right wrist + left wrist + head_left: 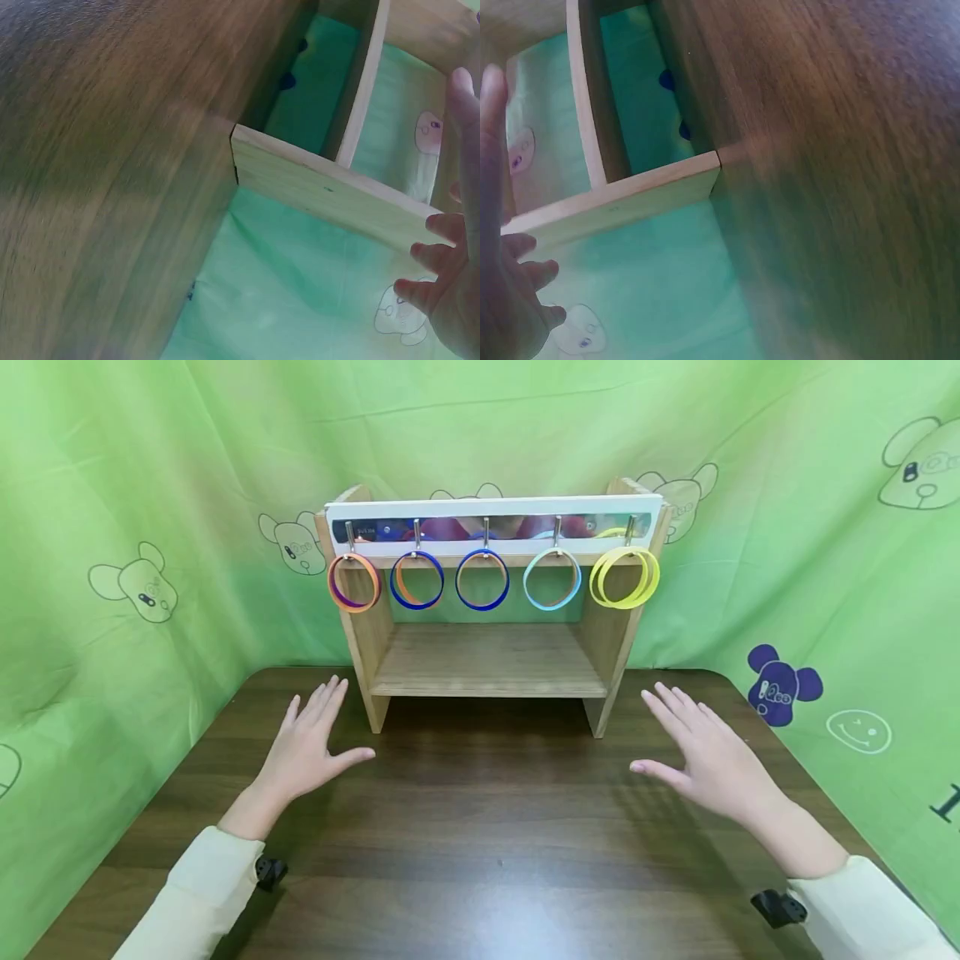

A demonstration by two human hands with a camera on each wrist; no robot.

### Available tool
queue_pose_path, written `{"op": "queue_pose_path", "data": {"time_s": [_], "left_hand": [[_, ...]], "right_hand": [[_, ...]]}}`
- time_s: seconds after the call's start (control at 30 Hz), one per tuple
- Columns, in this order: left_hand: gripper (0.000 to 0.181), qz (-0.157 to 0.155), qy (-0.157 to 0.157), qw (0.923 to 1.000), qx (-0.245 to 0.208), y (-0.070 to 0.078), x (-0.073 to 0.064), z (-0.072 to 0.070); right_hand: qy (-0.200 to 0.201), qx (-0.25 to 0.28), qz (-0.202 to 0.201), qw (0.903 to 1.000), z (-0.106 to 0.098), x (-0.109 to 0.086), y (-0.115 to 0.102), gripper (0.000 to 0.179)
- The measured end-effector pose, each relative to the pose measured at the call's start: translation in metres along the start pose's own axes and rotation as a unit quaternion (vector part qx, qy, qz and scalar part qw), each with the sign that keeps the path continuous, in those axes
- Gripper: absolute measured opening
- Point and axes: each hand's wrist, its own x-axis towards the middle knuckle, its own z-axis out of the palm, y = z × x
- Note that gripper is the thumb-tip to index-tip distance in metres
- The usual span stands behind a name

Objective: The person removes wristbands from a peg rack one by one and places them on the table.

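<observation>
My left hand (306,752) is held over the table left of a small wooden stand (487,662), fingers straight and thumb spread. Mirroring it on the right side, my right hand (708,768) also has straight fingers and holds nothing. Metal hooks (486,533) along the stand's top carry thin rings. From left to right hang an orange ring (331,583) with purple inside, a dark blue ring (417,607) with orange behind it, another dark blue ring (482,608), a light blue ring (551,607) and overlapping yellow rings (618,605).
The stand is at the back of a dark brown wooden table (480,810), its hooks fixed to a shiny strip on a white rail (495,508). Behind and beside the table hangs a green curtain (225,460) with cartoon prints. In the left wrist view, the stand's side panel (667,180) rises near the fingers.
</observation>
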Motion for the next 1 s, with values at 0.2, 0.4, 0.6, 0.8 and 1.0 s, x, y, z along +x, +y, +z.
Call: {"op": "queue_pose_path", "data": {"time_s": [0.2,0.4,0.6,0.8,1.0], "left_hand": [[0.097,-0.069,0.000,0.9902,-0.122,-0.010,0.011,0.007],[0.083,-0.118,0.016,0.9630,-0.242,-0.017,0.027,0.018],[0.073,-0.155,0.047,0.9216,-0.352,-0.017,0.045,0.029],[0.063,-0.183,0.091,0.8757,-0.438,-0.016,0.059,0.040],[0.056,-0.228,0.118,0.8311,-0.493,-0.011,0.066,0.051]], "right_hand": [[0.077,0.044,0.023,0.9958,0.002,0.007,0.003,0.085],[0.154,0.115,0.070,0.9789,0.006,0.018,0.004,0.068],[0.176,0.246,0.136,0.9433,0.006,0.029,0.003,0.054],[0.198,0.358,0.175,0.8954,0.004,0.039,0.008,0.048],[0.209,0.428,0.196,0.8574,-0.003,0.047,0.013,0.042]]}}
